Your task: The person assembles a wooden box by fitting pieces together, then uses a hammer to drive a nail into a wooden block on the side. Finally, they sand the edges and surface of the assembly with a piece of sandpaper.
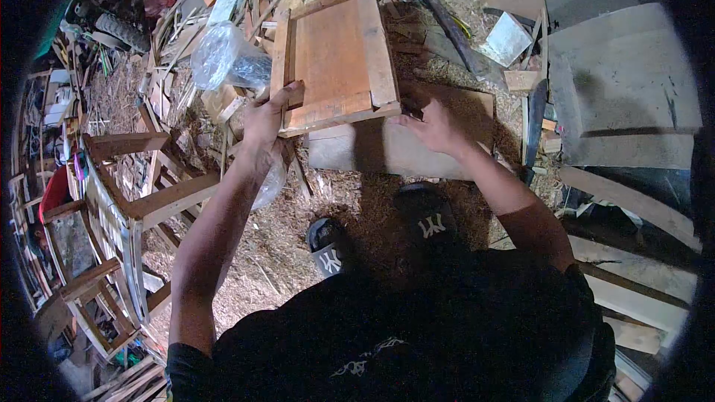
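A framed wooden panel is raised and tilted in front of me, its recessed side facing up. My left hand grips its lower left corner, thumb on top of the frame. Near the panel's lower right corner is my right hand, fingers partly spread; whether its fingertips touch the underside is hard to see. Below the panel, a flat board lies on the sawdust. A clear plastic bag lies just left of the panel.
A hammer lies beyond the board. A wooden frame structure stands at the left. Large curved sheets and planks fill the right side. Scrap strips cover the ground ahead. My sandalled feet stand on sawdust.
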Available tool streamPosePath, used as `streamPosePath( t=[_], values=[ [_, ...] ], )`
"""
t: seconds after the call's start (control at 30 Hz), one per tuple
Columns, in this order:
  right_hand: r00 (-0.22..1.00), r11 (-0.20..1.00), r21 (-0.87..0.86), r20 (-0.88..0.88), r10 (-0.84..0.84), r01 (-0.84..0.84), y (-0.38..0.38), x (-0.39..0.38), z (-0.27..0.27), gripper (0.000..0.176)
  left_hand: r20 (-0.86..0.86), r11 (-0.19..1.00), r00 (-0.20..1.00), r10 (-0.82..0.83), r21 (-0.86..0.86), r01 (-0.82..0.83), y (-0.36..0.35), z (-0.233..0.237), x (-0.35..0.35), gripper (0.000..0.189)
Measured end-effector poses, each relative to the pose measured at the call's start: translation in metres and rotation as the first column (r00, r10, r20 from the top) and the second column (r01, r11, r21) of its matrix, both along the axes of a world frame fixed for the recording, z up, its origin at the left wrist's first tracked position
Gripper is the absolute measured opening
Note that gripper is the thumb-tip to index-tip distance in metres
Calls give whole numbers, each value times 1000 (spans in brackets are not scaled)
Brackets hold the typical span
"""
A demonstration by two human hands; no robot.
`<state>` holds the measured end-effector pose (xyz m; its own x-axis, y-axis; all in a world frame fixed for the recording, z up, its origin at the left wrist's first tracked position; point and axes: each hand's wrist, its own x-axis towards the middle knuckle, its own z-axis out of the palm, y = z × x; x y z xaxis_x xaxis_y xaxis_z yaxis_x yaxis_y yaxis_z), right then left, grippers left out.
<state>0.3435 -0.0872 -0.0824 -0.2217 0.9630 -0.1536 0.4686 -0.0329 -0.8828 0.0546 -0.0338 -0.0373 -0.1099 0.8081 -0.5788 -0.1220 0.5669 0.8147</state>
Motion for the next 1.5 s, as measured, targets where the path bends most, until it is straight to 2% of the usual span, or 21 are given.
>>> streamPosePath(
  t=[0.07,0.1,0.17,0.2,0.27,0.4,0.47,0.5,0.57,0.67,0.8,0.87,0.9,0.97,1.0,1.07,1.17,1.2,1.27,1.37,1.5],
  values=[
    [992,982,-178,94,84,-66,4,0,15,45,-27,999,999,29,-20,-29,-1,-1,1,34],
    [992,982,-178,94,81,-63,3,1,0,45,28,999,999,22,-28,-21,0,-7,-4,34],
    [980,985,174,-199,23,12,2,-1,-42,43,81,999,997,13,-36,-10,0,-10,-5,35],
    [980,985,174,-200,20,15,1,0,-36,43,67,1000,998,3,-29,-1,-1,-9,-4,35],
    [996,998,-22,-76,50,-52,1,3,-17,42,53,1000,999,-10,-22,12,-1,-6,-3,36],
    [988,999,-13,-151,32,-35,-2,2,-21,44,-43,997,998,-53,49,55,2,-4,-6,36],
    [998,997,-76,61,29,-24,-1,4,-15,46,-58,995,997,-57,76,62,4,-5,-6,36],
    [998,997,-76,61,27,-23,-1,4,-29,46,-96,994,993,-66,86,74,4,-5,-6,36],
    [985,996,86,-168,30,-16,2,5,-68,62,-134,992,988,-75,95,88,5,-7,-7,37],
    [997,990,139,-70,15,-5,-3,7,-48,62,-193,980,976,-103,149,133,5,-18,-11,36],
    [987,992,113,-142,72,-56,-5,13,-16,47,-216,974,971,-99,176,139,2,-17,-9,34],
    [990,982,-131,-17,138,-139,-10,24,10,55,-223,973,969,-103,182,145,1,-13,-8,33],
    [990,982,-131,-17,138,-139,-9,23,0,55,-201,973,975,-98,187,137,1,-10,-7,32],
    [956,998,-31,-288,-56,49,-7,19,-28,71,-177,973,980,-94,191,128,1,-8,-4,32],
    [956,998,-31,-288,-56,49,-6,16,-20,71,-176,972,981,-82,203,118,1,-9,-2,33],
    [941,980,-130,-285,-182,150,-4,5,8,89,-177,971,982,-72,213,110,2,-10,-2,33],
    [927,969,-201,-317,-202,142,-2,3,23,98,-128,973,990,-64,214,90,2,-11,-2,35],
    [927,969,-201,-317,-202,143,1,8,14,98,-150,978,987,-50,195,79,2,-6,1,33],
    [977,993,-36,-187,105,-113,7,20,-13,74,-173,982,984,-36,177,67,1,0,2,32],
    [981,985,95,-112,156,-145,3,8,4,63,-136,979,991,1,200,27,0,2,2,30],
    [991,993,90,-101,88,-79,8,8,-7,62,-207,972,977,-47,216,92,1,-4,-4,37]
  ],
)
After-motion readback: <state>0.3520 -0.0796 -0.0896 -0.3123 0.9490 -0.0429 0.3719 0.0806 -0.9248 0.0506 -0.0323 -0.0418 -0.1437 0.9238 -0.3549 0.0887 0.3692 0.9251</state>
